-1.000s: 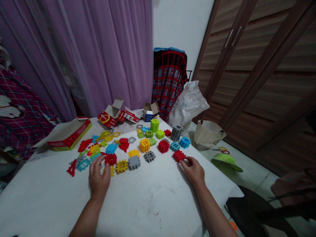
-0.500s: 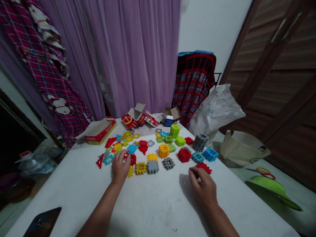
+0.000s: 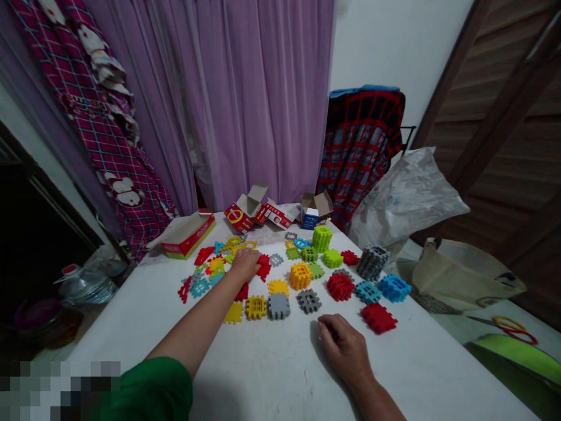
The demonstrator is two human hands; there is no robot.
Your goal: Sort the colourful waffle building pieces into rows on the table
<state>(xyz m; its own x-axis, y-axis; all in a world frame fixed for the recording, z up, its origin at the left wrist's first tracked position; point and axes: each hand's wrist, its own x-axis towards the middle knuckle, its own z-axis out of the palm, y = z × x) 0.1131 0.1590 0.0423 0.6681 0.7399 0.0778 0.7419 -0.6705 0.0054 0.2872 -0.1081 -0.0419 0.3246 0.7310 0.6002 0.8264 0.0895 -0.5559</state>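
The left hand (image 3: pixel 245 264) is reaching over the toothed red plastic pieces (image 3: pixel 263 267), while the right hand (image 3: pixel 344 349) is hovering or resting low at the white surface (image 3: pixel 272 368).
The left fingers are pointing down among the pieces, and whether they are gripping one cannot be told; the right fingers are curling loosely, released, with nothing showing in them. The dark grey toothed plastic block (image 3: pixel 309 301) and the flat red toothed square stack (image 3: pixel 379 317) are lying near the right hand, apart from it.
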